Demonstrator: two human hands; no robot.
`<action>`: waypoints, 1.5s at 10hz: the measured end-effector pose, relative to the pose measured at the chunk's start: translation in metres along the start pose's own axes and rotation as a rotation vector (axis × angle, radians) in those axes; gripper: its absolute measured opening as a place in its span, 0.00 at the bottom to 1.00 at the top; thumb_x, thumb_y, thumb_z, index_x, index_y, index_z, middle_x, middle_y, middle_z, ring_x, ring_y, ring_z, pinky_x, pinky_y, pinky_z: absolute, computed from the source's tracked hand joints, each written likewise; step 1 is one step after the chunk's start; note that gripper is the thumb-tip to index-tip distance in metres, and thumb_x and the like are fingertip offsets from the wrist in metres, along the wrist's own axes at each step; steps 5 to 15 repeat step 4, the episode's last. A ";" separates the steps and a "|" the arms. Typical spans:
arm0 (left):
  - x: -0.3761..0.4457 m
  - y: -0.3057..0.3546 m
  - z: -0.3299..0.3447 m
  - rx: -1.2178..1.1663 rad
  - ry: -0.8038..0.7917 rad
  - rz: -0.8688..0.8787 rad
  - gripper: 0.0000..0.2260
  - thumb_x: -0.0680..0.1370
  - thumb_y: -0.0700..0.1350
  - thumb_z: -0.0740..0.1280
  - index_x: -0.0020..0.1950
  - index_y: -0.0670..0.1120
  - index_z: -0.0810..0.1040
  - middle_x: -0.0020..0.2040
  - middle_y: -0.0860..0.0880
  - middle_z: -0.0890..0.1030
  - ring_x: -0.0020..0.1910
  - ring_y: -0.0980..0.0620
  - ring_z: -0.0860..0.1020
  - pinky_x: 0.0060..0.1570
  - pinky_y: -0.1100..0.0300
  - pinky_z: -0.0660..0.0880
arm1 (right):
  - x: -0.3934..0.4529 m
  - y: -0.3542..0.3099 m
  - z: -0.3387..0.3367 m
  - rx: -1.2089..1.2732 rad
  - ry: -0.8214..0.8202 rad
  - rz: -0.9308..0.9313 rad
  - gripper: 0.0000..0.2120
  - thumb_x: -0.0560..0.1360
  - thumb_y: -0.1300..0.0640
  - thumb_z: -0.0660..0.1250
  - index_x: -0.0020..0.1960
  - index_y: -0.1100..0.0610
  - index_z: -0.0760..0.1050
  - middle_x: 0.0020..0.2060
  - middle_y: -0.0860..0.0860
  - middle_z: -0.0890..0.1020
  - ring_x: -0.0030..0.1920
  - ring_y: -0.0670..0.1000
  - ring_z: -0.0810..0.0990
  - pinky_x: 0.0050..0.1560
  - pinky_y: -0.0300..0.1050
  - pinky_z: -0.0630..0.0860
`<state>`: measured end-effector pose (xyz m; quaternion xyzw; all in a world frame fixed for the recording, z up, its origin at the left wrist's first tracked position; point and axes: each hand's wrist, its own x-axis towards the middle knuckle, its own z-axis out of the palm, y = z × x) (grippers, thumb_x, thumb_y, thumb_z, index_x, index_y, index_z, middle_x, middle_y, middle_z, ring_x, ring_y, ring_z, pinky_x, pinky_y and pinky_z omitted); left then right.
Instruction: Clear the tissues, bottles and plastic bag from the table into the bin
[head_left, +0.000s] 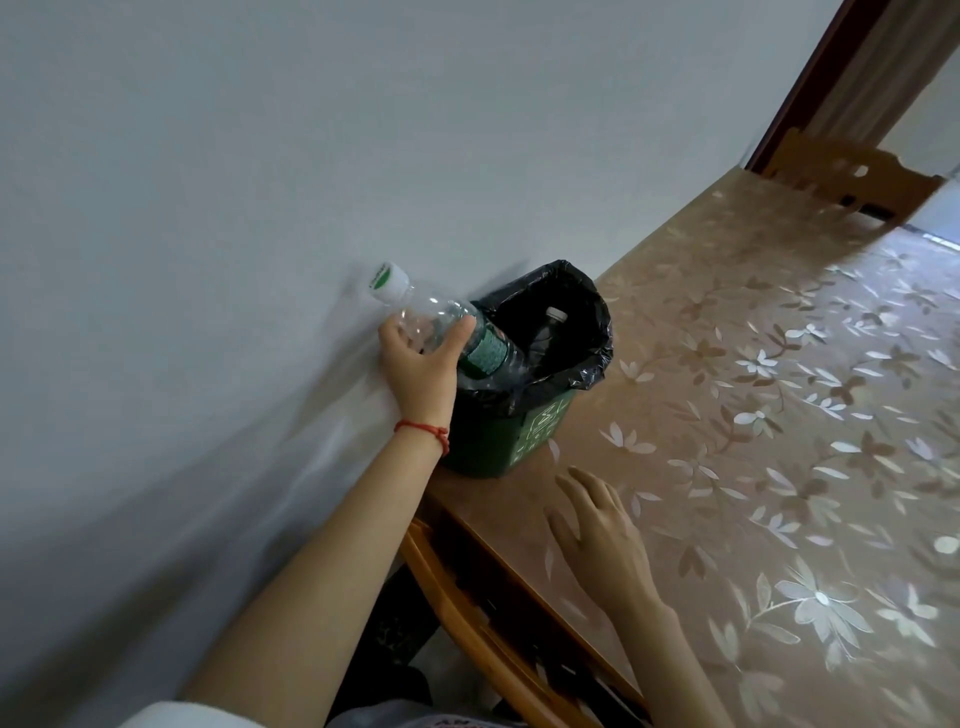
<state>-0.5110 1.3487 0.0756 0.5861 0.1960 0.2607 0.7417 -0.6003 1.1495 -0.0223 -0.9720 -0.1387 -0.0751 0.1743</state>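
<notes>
I'm gripping the bottle (457, 332) in my left hand (421, 364) — base tilting down into the bin (524, 426), cap up-left. My right hand (597, 525) is resting flat, fingers loose.

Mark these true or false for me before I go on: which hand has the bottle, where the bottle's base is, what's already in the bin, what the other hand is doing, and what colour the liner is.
1. The left hand grips the clear bottle. True.
2. The bottle's base is lowered into the bin. True; it goes in tilted, cap end up.
3. The bin holds nothing yet. False: a second bottle with a white cap shows inside.
4. The right hand holds a tissue. False: it is open and holds nothing, over the table.
5. The bin liner is white. False: it is black.
</notes>
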 end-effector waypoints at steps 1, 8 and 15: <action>0.000 -0.006 -0.003 0.032 -0.008 -0.040 0.29 0.67 0.38 0.75 0.65 0.37 0.67 0.55 0.50 0.75 0.55 0.50 0.76 0.56 0.57 0.75 | -0.001 0.002 0.002 0.007 -0.028 0.008 0.19 0.73 0.54 0.69 0.62 0.56 0.74 0.61 0.53 0.77 0.61 0.53 0.75 0.54 0.44 0.75; -0.017 -0.002 -0.034 0.132 -0.018 -0.053 0.27 0.71 0.43 0.72 0.68 0.41 0.68 0.65 0.43 0.73 0.63 0.51 0.72 0.64 0.55 0.70 | 0.003 -0.006 0.005 0.071 -0.034 -0.010 0.19 0.72 0.56 0.69 0.62 0.56 0.74 0.60 0.53 0.77 0.61 0.53 0.75 0.53 0.45 0.76; -0.017 -0.002 -0.034 0.132 -0.018 -0.053 0.27 0.71 0.43 0.72 0.68 0.41 0.68 0.65 0.43 0.73 0.63 0.51 0.72 0.64 0.55 0.70 | 0.003 -0.006 0.005 0.071 -0.034 -0.010 0.19 0.72 0.56 0.69 0.62 0.56 0.74 0.60 0.53 0.77 0.61 0.53 0.75 0.53 0.45 0.76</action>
